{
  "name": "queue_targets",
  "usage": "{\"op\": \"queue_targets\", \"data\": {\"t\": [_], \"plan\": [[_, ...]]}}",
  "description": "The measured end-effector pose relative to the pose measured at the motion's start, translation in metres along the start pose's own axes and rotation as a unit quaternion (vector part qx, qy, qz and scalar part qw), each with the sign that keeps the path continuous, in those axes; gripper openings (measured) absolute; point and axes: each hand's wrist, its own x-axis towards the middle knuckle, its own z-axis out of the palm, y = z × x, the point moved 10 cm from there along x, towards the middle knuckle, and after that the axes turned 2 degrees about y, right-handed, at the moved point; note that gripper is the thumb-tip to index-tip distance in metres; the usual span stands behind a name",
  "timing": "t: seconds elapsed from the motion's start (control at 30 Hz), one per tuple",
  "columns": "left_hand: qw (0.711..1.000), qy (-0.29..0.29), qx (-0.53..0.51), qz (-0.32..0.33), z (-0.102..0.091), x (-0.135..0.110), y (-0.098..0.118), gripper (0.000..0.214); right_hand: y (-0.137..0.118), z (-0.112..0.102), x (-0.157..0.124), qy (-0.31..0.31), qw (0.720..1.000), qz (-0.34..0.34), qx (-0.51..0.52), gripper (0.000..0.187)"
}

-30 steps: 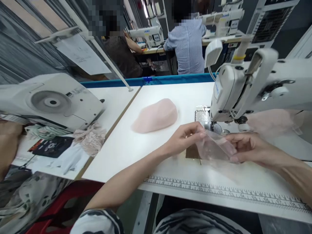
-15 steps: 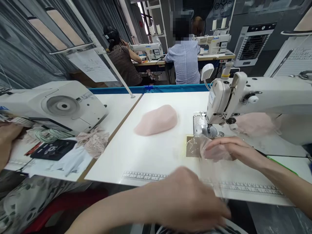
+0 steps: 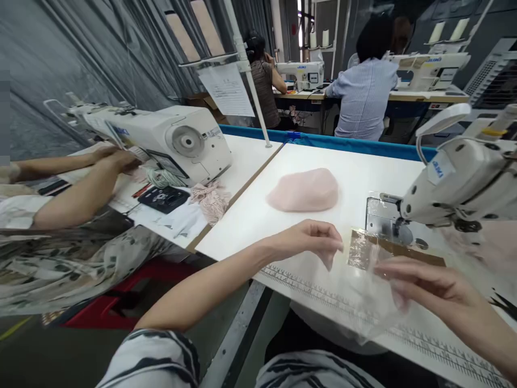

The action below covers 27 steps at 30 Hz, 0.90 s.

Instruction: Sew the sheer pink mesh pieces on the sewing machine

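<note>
Head view: right hand (image 3: 430,285) pinches sheer fabric (image 3: 375,310); left hand (image 3: 309,240) curled, grip unclear.

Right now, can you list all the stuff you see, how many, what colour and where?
Tables: two nearby, white, side by side; more behind
Sewing machines: four, white; near right, left, two behind
Pink fabric: two areas, pale pink; mid-table, far right
Brown patch: one, brown, before the right machine
Sheer material: one, see-through, near front edge
Ruler strip: one, black marks, front edge
Thread cones: at least six, pink and white, on stands
Paper: one, white, hanging upper left
Yarn: two bundles, pink and green, left table
Chair: one, red, lower left
Other people: at least three, varied clothes, left and behind
Left hand: one, bare, over table
Right hand: one, bare, at sheer material
</note>
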Motion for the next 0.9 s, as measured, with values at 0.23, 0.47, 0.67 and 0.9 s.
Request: {"op": "queue_targets", "data": {"t": [0.23, 0.47, 0.67, 0.9], "plan": [[0.942, 0.261, 0.115, 0.174, -0.111, -0.011, 0.078, 0.018, -0.036, 0.015, 0.08, 0.099, 0.992, -0.078, -0.014, 0.044], [0.895, 0.334, 0.266, 0.13, -0.199, 0.054, 0.122, 0.02, -0.006, 0.005, 0.211, 0.173, 0.982, -0.067, 0.044, 0.057], [0.873, 0.361, 0.319, 0.068, -0.239, 0.08, 0.073, 0.017, 0.034, 0.007, 0.237, 0.175, 0.984, -0.042, 0.019, 0.055], [0.84, 0.403, 0.361, 0.031, -0.246, 0.07, 0.058, 0.024, 0.047, 0.012, 0.231, 0.152, 0.987, 0.002, -0.05, 0.065]]}}
